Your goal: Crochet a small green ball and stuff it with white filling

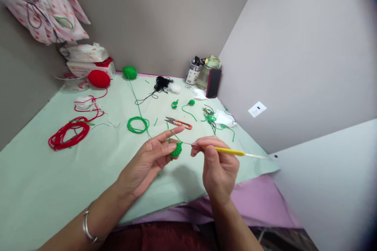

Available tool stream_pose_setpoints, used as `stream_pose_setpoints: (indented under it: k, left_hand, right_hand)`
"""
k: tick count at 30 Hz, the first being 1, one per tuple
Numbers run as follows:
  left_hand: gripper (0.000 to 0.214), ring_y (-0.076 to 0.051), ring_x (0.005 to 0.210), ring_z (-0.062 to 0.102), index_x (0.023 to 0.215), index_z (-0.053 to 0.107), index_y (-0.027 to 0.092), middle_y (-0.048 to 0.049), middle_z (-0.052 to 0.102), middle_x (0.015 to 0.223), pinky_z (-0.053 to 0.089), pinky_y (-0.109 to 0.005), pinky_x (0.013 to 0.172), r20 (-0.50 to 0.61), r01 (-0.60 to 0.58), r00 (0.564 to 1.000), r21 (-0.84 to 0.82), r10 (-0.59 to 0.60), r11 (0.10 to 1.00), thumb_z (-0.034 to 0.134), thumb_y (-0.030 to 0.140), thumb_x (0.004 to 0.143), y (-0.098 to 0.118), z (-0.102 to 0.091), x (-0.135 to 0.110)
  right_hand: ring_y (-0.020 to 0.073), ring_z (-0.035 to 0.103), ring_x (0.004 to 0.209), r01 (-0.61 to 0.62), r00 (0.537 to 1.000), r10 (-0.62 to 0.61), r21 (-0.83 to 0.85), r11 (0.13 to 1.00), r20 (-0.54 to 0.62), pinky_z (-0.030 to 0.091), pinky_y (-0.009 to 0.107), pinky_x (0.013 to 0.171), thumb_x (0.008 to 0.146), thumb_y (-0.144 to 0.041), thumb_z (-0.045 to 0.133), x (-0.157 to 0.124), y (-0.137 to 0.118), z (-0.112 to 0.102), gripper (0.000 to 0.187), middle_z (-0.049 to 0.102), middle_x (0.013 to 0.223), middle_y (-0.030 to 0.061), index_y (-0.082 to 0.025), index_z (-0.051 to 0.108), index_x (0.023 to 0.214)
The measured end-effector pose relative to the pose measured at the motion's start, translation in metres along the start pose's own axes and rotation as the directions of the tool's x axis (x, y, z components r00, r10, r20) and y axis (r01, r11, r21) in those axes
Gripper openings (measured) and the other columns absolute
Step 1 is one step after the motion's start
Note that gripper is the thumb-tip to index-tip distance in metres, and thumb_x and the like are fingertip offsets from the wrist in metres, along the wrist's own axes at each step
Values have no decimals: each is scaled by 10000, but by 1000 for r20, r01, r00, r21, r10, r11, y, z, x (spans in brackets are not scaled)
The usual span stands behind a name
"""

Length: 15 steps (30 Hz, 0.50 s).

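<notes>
My left hand (156, 152) pinches a small green crochet piece (176, 150) between thumb and fingers, with green yarn running over its raised index finger. In my right hand (219, 162) is a crochet hook (226, 150) with a yellow handle, held like a pen. The hook's thin metal shaft reaches left to the top edge of the green piece, where a strand of yarn meets it. Just beyond the hands lie orange-handled thread snips (179, 123). A loose coil of green yarn (138, 124) rests to their left.
Red yarn (69, 133) lies coiled at left, near a red ball (99, 79). A green yarn ball (130, 72) and tangled black yarn (162, 84) are at the back. Green scraps (209, 117), a jar (193, 71), a bottle (204, 76) and a phone (213, 83) stand or lie right.
</notes>
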<state>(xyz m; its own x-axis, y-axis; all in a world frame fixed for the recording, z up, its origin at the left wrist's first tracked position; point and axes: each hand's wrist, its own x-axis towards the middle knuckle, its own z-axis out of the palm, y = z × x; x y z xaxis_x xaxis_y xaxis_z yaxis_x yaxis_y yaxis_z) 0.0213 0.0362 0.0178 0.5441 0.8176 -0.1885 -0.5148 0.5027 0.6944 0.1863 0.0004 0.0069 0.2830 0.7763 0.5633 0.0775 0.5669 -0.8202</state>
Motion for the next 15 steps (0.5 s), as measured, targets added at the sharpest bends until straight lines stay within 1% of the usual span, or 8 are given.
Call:
stream_pose_setpoints:
  k: [2,4,7,8,10,12,15]
  left_hand:
    - [413,-92,806,535,1246,784,239,14,627,877,443,-207,832,6,-35,999,30,35,999,839,259,837,2,-1,-1]
    - [409,-94,805,531,1235,791,264,18,621,879,439,-206,819,7,-63,998,76,62,995,846,265,829,2,0,-2]
    - [459,-119,844,570,1271,770,312,16,639,884,454,-242,855,20,-101,995,157,99,982,856,268,823,-2,3,-3]
    - [478,-134,874,588,1293,757,324,11,654,898,460,-262,884,31,-110,994,190,106,976,854,271,828,-3,3,-4]
    - [489,-162,934,614,1330,732,334,-4,682,945,463,-301,939,60,-123,992,256,111,959,834,285,854,-4,3,-5]
    - [455,-176,969,624,1335,727,338,-11,685,986,463,-318,964,87,-138,989,301,117,944,802,313,887,-2,0,-5]
    - [412,-155,932,613,1311,738,357,4,639,969,470,-291,926,112,-163,985,322,133,933,784,328,903,0,-4,-5]
  right_hand:
    - [144,626,633,-124,991,129,147,981,-26,536,301,597,1013,-288,632,4,-3,-1,182,689,790,19,-240,780,919]
    - [141,608,609,-201,980,200,219,955,26,530,299,580,989,-343,669,6,-3,-1,197,679,764,19,-220,773,875]
    - [155,636,695,-251,965,224,224,942,139,539,315,655,977,-366,689,5,1,0,191,714,845,34,-225,787,894]
    - [159,646,732,-260,961,230,218,941,154,541,317,686,979,-356,688,4,3,0,175,730,884,38,-234,793,912]
    - [156,653,768,-282,956,255,213,935,146,539,310,725,988,-326,681,3,5,-1,152,750,917,33,-250,800,933]
    - [142,644,743,-297,954,278,229,927,113,536,291,719,984,-312,688,3,6,-2,144,753,892,21,-252,801,918]
    - [132,632,689,-316,949,302,276,908,92,541,275,668,957,-328,719,6,3,-3,147,744,843,19,-235,796,874]
